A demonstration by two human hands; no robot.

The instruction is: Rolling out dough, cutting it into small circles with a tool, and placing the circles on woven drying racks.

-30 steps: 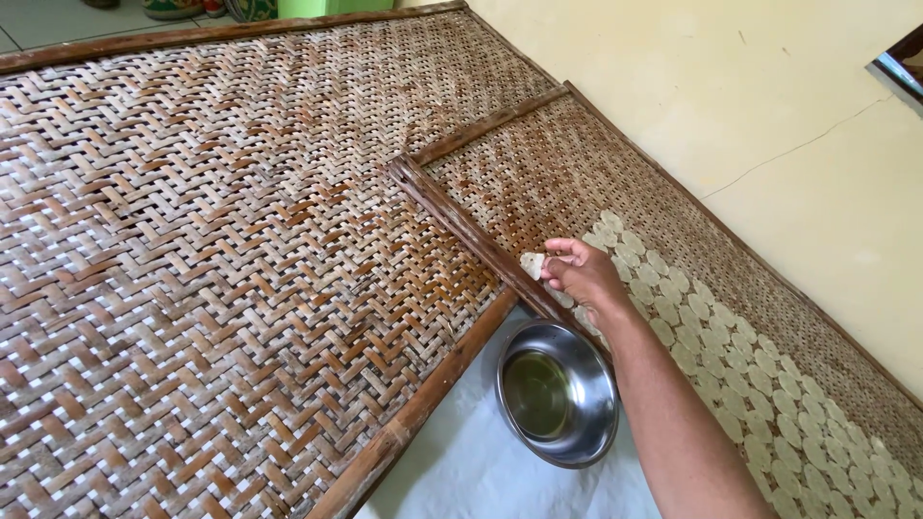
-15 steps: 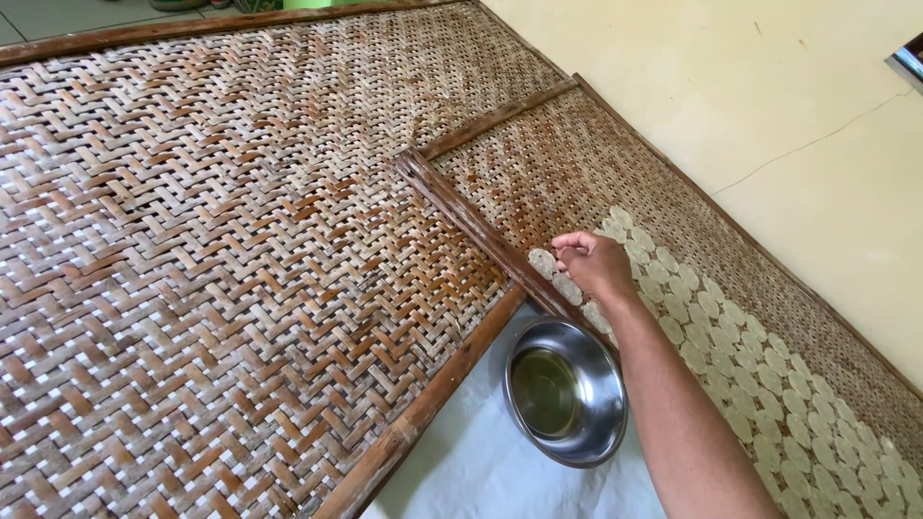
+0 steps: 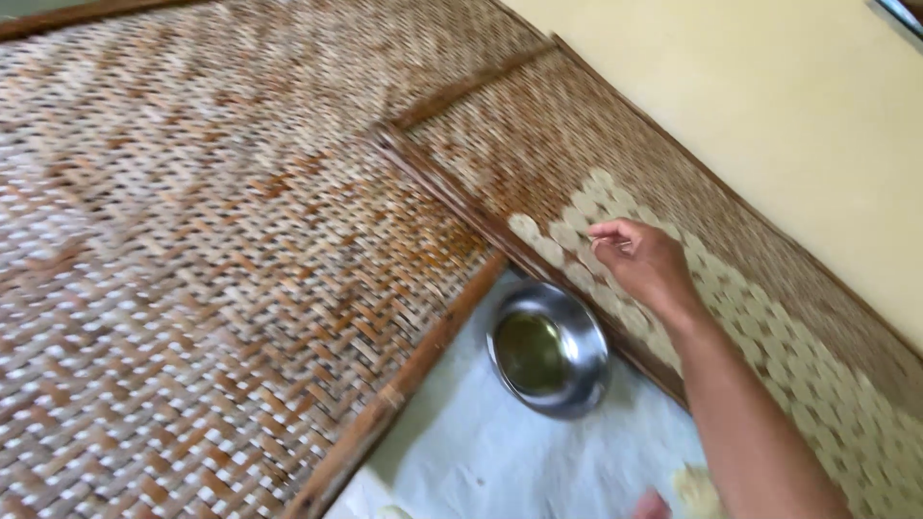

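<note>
Over the right woven tray (image 3: 769,250), right hand (image 3: 646,261) hovering, fingers (image 3: 606,231) pinched on something too small to tell. Pale discs (image 3: 567,255) just left of fingertips, row running diagonally. Steel bowl (image 3: 548,351) below.

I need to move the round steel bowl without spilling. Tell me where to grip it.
Grip the round steel bowl by its rolled rim, from above at the near side over the white cloth. It sits upright holding some liquid, and the woven bamboo trays crowd its far sides.
</note>
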